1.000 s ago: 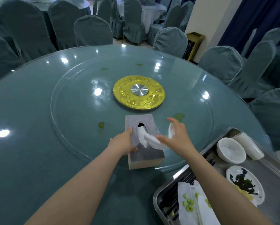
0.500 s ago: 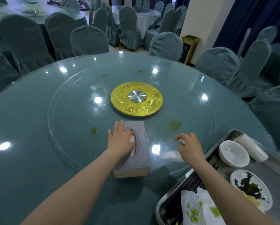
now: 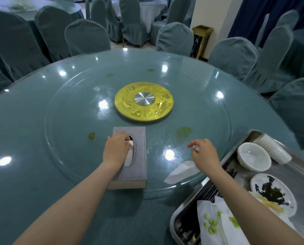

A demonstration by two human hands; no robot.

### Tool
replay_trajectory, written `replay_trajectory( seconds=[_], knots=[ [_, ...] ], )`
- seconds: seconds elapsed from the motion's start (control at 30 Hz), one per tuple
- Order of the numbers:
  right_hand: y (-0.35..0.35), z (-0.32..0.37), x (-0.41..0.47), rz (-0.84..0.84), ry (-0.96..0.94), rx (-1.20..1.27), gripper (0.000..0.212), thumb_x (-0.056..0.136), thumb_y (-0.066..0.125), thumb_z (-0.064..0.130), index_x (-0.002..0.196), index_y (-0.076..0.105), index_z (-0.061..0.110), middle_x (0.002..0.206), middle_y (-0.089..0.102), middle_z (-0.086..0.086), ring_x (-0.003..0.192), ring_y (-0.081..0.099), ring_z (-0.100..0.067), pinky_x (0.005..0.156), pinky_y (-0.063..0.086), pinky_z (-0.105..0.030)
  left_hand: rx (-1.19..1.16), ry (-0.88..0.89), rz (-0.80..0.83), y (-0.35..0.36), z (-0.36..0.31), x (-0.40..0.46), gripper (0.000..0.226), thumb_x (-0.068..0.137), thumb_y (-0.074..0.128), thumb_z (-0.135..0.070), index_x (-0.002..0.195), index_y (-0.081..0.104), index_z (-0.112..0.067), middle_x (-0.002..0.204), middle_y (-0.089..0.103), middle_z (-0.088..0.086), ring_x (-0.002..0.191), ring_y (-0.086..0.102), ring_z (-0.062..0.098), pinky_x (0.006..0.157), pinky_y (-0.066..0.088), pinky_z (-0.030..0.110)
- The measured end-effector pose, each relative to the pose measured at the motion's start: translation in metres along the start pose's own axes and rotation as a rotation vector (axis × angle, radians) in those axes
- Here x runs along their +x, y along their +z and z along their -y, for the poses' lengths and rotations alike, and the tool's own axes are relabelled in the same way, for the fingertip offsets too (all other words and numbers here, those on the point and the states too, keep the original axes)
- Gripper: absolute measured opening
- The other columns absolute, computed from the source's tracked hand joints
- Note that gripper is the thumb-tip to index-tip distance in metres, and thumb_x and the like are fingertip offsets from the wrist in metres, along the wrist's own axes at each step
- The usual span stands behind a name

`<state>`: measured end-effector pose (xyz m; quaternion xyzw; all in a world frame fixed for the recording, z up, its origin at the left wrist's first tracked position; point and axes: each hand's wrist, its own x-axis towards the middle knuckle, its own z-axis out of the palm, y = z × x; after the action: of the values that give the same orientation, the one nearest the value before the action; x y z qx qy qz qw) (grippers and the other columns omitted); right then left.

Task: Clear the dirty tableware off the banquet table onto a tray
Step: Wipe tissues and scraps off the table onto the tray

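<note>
Left hand (image 3: 116,150) lower centre, fingers curled over the slot of the tissue box (image 3: 130,157), pinching white tissue there. Right hand (image 3: 203,152) right of centre, fingers curled, pinching a tissue (image 3: 182,171) that trails onto the glass turntable (image 3: 73,138). Tray (image 3: 180,215) at lower right, overhanging the table (image 3: 20,174) edge, holding a bowl (image 3: 253,156), stacked cups (image 3: 273,149), a dirty plate (image 3: 273,191), chopsticks (image 3: 209,190) and soiled napkins (image 3: 216,225). Green smears (image 3: 183,131) on the glass between the gold hub (image 3: 144,102) and the hands. Bare glass across the left and upper turntable; covered chairs (image 3: 175,39) ringing the far rim. No legible writing anywhere.
</note>
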<state>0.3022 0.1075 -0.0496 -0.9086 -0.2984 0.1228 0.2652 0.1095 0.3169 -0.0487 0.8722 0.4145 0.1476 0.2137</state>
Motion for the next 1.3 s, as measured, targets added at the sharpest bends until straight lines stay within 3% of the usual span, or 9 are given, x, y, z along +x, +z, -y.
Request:
replay_trajectory(
  seconds=[0.17,0.3,0.47,0.57,0.63,0.7,0.77,1.1,1.3],
  knots=[
    [0.001,0.004,-0.003,0.015,-0.02,0.061,0.009,0.095,0.053,0.029,0.099,0.06,0.028,0.106,0.044,0.004,0.08,0.05,-0.007,0.073,0.036,-0.023,0.0,-0.026,0.018,-0.006,0.005,0.005,0.001,0.084,0.063,-0.01,0.083,0.063,-0.011,0.105,0.057,0.003,0.093,0.057,0.026,0.089,0.04,0.038],
    [0.003,0.012,-0.007,0.047,-0.044,0.198,0.021,0.097,0.045,0.032,0.109,0.061,0.025,0.109,0.049,0.001,0.097,0.051,-0.011,0.085,0.037,-0.027,0.006,-0.023,0.047,-0.016,0.014,0.005,0.004,0.087,0.062,-0.014,0.083,0.063,-0.012,0.099,0.057,0.002,0.088,0.057,0.023,0.073,0.04,0.03],
    [0.01,0.031,-0.008,0.083,-0.043,0.186,0.016,0.092,0.053,0.023,0.104,0.061,0.029,0.11,0.047,0.0,0.096,0.053,-0.015,0.086,0.041,-0.029,-0.041,-0.003,-0.013,-0.024,0.023,-0.01,0.009,0.09,0.059,-0.015,0.082,0.06,-0.014,0.083,0.063,0.0,0.077,0.057,0.019,0.067,0.037,0.029],
    [0.021,0.05,-0.01,0.108,-0.111,0.13,0.022,0.087,0.059,0.019,0.105,0.065,0.03,0.109,0.045,0.001,0.093,0.049,-0.013,0.082,0.034,-0.024,-0.165,-0.003,-0.004,-0.028,0.032,-0.014,0.003,0.089,0.061,-0.013,0.089,0.058,-0.013,0.089,0.059,-0.001,0.086,0.058,0.022,0.071,0.037,0.027],
    [0.032,0.067,-0.012,0.114,-0.179,0.116,0.025,0.087,0.06,0.019,0.106,0.067,0.032,0.106,0.042,0.002,0.088,0.046,-0.011,0.079,0.033,-0.022,-0.251,-0.009,0.042,-0.031,0.039,-0.017,0.032,0.084,0.068,-0.015,0.113,0.054,-0.013,0.114,0.055,0.005,0.104,0.056,0.023,0.085,0.042,0.029],
    [0.045,0.085,-0.012,0.133,-0.251,0.11,0.025,0.088,0.06,0.02,0.108,0.068,0.034,0.102,0.038,0.005,0.085,0.045,-0.009,0.08,0.035,-0.022,-0.257,-0.034,0.117,-0.032,0.046,-0.022,0.079,0.076,0.077,-0.023,0.141,0.034,-0.011,0.145,0.037,0.008,0.129,0.042,0.024,0.105,0.036,0.035],
    [0.058,0.107,-0.011,0.158,-0.313,0.097,0.024,0.088,0.062,0.025,0.11,0.069,0.034,0.102,0.036,0.006,0.085,0.045,-0.009,0.083,0.039,-0.024,-0.215,-0.061,0.156,-0.032,0.054,-0.029,0.103,0.072,0.08,-0.032,0.15,0.016,-0.012,0.156,0.024,0.004,0.14,0.029,0.02,0.112,0.029,0.036],
    [0.112,0.18,0.002,0.203,-0.482,-0.116,0.029,0.087,0.059,0.022,0.116,0.063,0.026,0.116,0.041,-0.003,0.098,0.055,-0.024,0.075,0.043,-0.029,-0.162,-0.024,0.319,-0.038,0.079,-0.038,0.129,0.06,0.083,-0.047,0.153,-0.002,-0.018,0.16,0.01,-0.007,0.141,0.027,0.012,0.103,0.029,0.022],
    [0.113,0.185,0.016,0.148,-0.484,-0.187,0.009,0.083,0.069,0.028,0.085,0.065,0.02,0.098,0.038,0.004,0.087,0.051,-0.019,0.066,0.037,-0.027,-0.086,0.001,0.346,-0.04,0.081,-0.035,0.129,0.062,0.081,-0.049,0.152,-0.005,-0.016,0.161,0.006,-0.003,0.145,0.017,0.013,0.11,0.024,0.026]
  ],
)
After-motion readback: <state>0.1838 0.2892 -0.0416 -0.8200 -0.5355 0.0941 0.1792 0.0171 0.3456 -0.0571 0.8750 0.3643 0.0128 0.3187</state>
